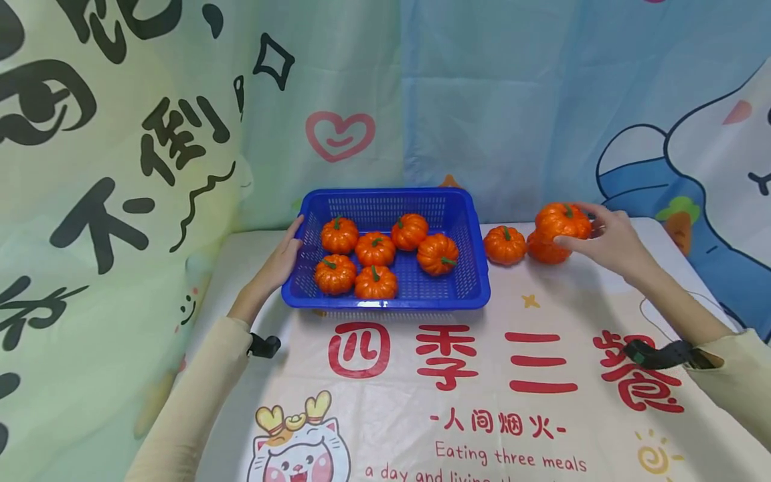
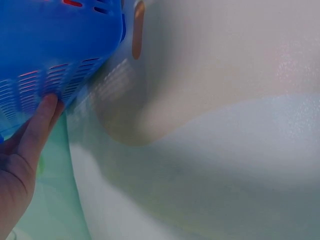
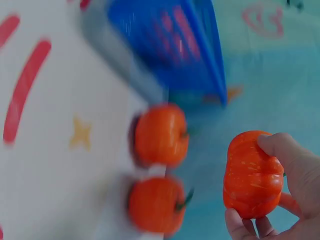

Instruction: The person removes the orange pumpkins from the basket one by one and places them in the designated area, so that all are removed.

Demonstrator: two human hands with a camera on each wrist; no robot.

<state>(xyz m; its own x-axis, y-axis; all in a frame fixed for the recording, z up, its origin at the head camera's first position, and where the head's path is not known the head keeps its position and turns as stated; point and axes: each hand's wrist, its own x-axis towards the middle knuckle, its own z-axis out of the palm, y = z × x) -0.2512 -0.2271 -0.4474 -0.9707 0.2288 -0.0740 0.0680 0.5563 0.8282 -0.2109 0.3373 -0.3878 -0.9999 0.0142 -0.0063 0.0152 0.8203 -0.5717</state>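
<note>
My right hand (image 1: 614, 244) holds a small orange toy pumpkin (image 1: 563, 221) with thumb and fingers around its sides. In the right wrist view, the held pumpkin (image 3: 252, 175) is apart from two others. One of those, a pumpkin (image 1: 547, 250), is partly hidden beneath the held one in the head view; the other pumpkin (image 1: 505, 245) sits beside the basket. My left hand (image 1: 281, 258) touches the left side of the blue plastic basket (image 1: 385, 304), its fingers lying extended along the slotted wall in the left wrist view. Several pumpkins (image 1: 375, 249) lie inside the basket.
A white tablecloth (image 1: 482, 388) printed with red characters and a cartoon cat covers the table. Behind it hangs a printed curtain (image 1: 482, 120), close to the basket's back rim. A thin cord (image 1: 647, 314) lies near the right forearm.
</note>
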